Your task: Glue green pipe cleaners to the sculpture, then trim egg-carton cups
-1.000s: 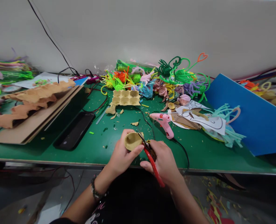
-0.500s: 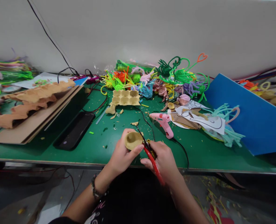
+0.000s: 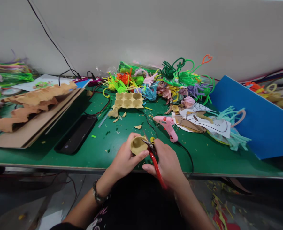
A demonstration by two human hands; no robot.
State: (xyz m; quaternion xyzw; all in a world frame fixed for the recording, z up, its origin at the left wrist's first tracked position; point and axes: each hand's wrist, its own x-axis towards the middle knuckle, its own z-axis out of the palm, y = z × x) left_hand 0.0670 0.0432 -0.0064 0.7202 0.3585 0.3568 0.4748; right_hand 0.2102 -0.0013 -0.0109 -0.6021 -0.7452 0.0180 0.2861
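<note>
My left hand [image 3: 127, 158] holds a small tan egg-carton cup [image 3: 138, 146] by its side, the hollow facing up. My right hand [image 3: 166, 161] grips red-handled scissors [image 3: 157, 169]; their blades are at the cup's right rim, one tip over the hollow. A small yellow piece [image 3: 152, 140] shows beside the right fingers. Beyond the hands, a tan egg carton [image 3: 129, 101] lies on the green table [image 3: 117, 137], with torn scraps near it. A pink glue gun [image 3: 166, 125] lies to the right of the hands.
A black phone [image 3: 76, 134] and stacked cardboard [image 3: 41, 118] are on the left. Colourful pipe cleaners [image 3: 148, 92] pile up at the back. On the right, paper cutouts [image 3: 213, 124] lie before a tilted blue board [image 3: 256, 118]. The glue gun's cable [image 3: 188, 153] runs to the front edge.
The cup has shifted slightly right and tilted. The scissors' blades have moved from beside the cup onto its rim, and a tip now shows over the hollow.
</note>
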